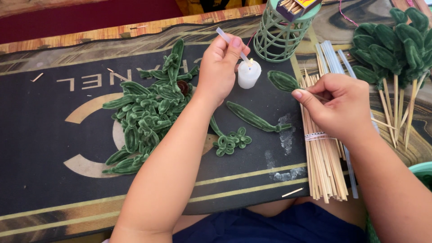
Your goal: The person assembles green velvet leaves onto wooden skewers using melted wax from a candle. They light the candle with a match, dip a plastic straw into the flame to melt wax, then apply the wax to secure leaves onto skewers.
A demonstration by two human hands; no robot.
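Observation:
My left hand (219, 67) grips a clear glue stick (231, 42) and holds its lower tip at the flame of a short white candle (248, 74) standing on the dark mat (54, 171). My right hand (335, 108) pinches the thin wooden stem of a green fuzzy leaf (282, 81), which lies just right of the candle. A long narrow green leaf (252, 118) and a small curled green piece (231, 141) rest on the mat between my forearms.
A heap of green fuzzy leaf shapes (144, 117) covers the mat's left. A tied bundle of wooden skewers (324, 166) and several clear glue sticks (330, 58) lie under my right hand. Finished leaves on skewers (391, 45) lie at far right. A green wire holder (279, 38) carries a matchbox (297, 6).

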